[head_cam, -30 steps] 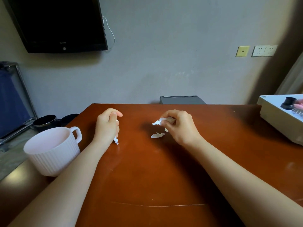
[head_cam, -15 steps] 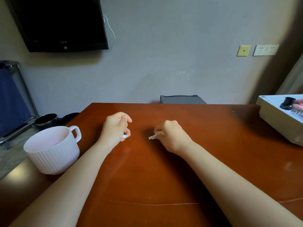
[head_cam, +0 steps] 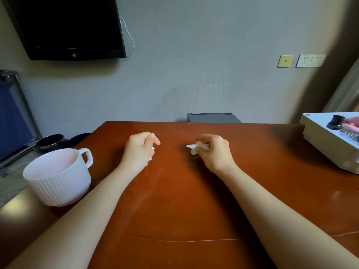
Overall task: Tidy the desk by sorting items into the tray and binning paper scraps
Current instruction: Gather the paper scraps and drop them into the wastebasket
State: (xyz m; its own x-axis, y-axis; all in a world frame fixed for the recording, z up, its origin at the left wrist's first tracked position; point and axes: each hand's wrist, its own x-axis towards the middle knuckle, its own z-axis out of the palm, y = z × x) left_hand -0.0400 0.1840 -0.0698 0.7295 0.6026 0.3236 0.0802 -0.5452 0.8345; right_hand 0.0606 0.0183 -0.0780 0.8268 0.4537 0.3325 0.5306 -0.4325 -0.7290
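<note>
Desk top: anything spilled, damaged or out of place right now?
Nothing is spilled. One flaw: a thin pale scratch runs across the near part of the desk. The torn white paper scraps are bunched in the left hand and right hand, not yet binned.

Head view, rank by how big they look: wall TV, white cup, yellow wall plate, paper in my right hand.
1. TV, though cropped by the frame.
2. white cup, nearest the camera.
3. yellow wall plate and paper scrap look alike; the right hand hides part of the scrap, so they are unranked.
</note>
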